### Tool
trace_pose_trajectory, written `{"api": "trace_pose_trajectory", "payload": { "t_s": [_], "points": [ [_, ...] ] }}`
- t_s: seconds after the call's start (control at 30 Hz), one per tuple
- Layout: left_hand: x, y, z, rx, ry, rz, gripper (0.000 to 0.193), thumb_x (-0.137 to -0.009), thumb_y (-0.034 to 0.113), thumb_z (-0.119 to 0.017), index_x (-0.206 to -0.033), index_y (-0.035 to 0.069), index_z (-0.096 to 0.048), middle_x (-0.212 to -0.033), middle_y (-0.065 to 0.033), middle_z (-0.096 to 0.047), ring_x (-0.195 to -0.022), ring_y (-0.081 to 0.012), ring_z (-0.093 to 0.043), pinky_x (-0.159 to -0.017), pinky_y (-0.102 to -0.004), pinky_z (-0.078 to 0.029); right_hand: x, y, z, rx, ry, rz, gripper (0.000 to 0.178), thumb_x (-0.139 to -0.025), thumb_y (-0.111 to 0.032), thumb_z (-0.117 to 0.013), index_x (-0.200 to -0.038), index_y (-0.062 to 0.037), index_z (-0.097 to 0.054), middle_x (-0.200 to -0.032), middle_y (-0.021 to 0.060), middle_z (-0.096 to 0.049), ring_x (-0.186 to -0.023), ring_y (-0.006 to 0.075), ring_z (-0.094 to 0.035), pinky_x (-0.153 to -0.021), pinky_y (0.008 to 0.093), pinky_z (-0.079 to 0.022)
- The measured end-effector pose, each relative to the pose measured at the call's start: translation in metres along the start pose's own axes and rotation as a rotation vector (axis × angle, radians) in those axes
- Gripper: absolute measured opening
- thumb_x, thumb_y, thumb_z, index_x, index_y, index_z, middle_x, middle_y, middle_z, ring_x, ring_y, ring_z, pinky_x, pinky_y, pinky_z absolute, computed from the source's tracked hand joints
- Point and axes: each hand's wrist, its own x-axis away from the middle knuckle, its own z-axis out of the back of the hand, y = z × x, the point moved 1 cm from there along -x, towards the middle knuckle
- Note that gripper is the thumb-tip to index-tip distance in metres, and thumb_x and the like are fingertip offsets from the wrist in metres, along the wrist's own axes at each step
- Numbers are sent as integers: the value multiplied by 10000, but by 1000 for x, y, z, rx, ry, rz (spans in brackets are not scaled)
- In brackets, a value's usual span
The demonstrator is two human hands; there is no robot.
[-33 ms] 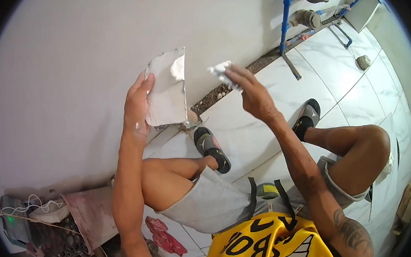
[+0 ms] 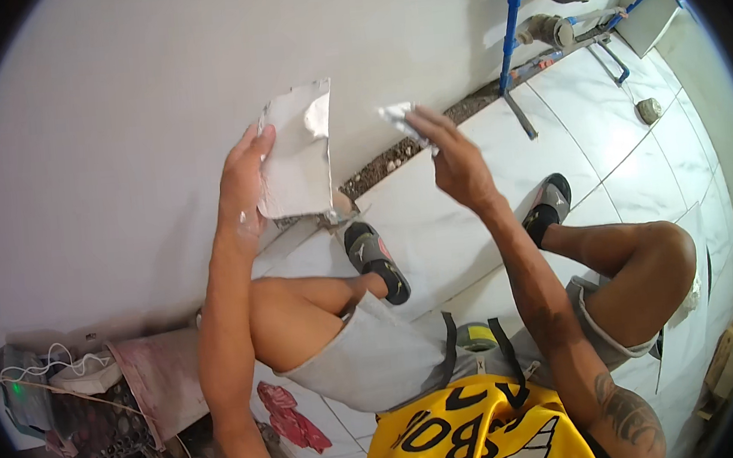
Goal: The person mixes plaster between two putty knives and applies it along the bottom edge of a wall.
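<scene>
One pale board [image 2: 299, 161] and one small flat piece [image 2: 398, 116], head view.
Pale board: roughly rectangular, ragged-edged, whitish, with a glossy white dab [image 2: 317, 115] near its upper right corner; held up before the wall [image 2: 134, 118] in the left hand [image 2: 242, 174], thumb over its left edge, the other fingers mostly hidden. Small flat piece: white-smeared, blurred, to the right of the board and apart from it; gripped in the right hand [image 2: 461, 163], fingers narrow and close-set, thumb position cannot be told. Writing: large dark lettering [image 2: 459, 445] and a white, dark-outlined figure [image 2: 534, 445] on the yellow shirt [image 2: 392, 446], inverted in view; a small pale mark [image 2: 367, 251] on the left sandal [image 2: 373, 261].
</scene>
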Motion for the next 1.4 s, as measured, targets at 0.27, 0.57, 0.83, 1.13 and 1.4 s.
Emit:
{"api": "trace_pose_trajectory", "payload": {
  "t_s": [0.27, 0.57, 0.83, 1.13, 1.4],
  "points": [
    [-8, -7, 15, -91, -78, 146, 416, -945, 246, -507, -1266, -18, -480, -1056, -118, -628, -895, -170, -656, -739, -302, -563, -23, -43, 25, -18, -3, 72, 566, -735, 151, -488, -1209, -135, -603, -1225, 148, -565, -1101, 350, -565, -903, 399, -491],
    [-11, -16, 20, -122, -182, 213, 440, -941, 256, -524, -1274, -28, -482, -1086, -121, -620, -931, -160, -639, -752, -282, -540, -27, -74, 28, 291, -168, 400, 557, -668, 109, -602, -1162, -147, -625, -1254, 85, -541, -1239, 296, -469, -1016, 431, -421],
    [-10, -17, 20, -137, -212, 209, 455, -935, 253, -537, -1268, -51, -477, -1089, -135, -622, -914, -171, -650, -733, -302, -554, -28, -74, 20, 351, -273, 409, 535, -673, 93, -615, -1152, -144, -619, -1265, 88, -543, -1291, 298, -418, -1068, 471, -361],
    [-10, -18, 34, -124, -135, 224, 464, -920, 240, -556, -1276, -46, -472, -1075, -119, -631, -883, -169, -660, -718, -305, -559, -28, -61, 26, 192, -303, 300, 397, -764, 76, -571, -1113, -104, -634, -1216, 106, -576, -1189, 314, -509, -965, 406, -444],
    [-1, 23, 23, -76, 12, 8, 423, -917, 226, -556, -1241, -44, -518, -1081, -114, -631, -913, -167, -648, -777, -272, -527, 6, 26, -10, -570, -384, -619, 221, -933, -142, -545, -1106, -21, -614, -1055, 92, -626, -927, 207, -620, -804, 363, -487]
  ]
}}
